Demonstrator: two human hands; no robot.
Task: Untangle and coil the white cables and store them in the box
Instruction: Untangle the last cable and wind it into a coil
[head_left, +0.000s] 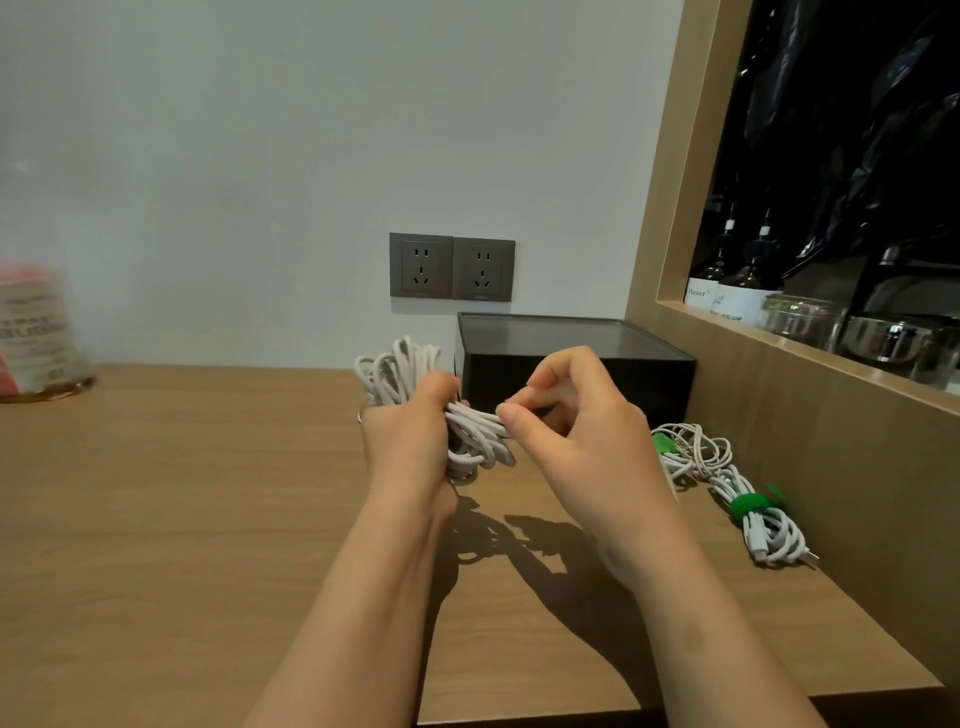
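A bundle of coiled white cable (400, 371) is held up above the wooden table (208, 493). My left hand (410, 441) grips the bundle round its middle, with loops sticking out above and to the right of the fist. My right hand (566, 415) pinches the strands on the bundle's right side between thumb and forefinger. Behind the hands stands the dark box (582, 358) against the wall. To the right on the table lie a loose white cable (691, 447) and a coiled white cable bound with a green tie (763, 525).
Two grey wall sockets (452, 267) sit above the box. A blurred jar (36, 332) stands at the table's far left. A wood-framed niche on the right holds bottles (737, 280) and glassware (841, 322). The table's front edge runs at lower right.
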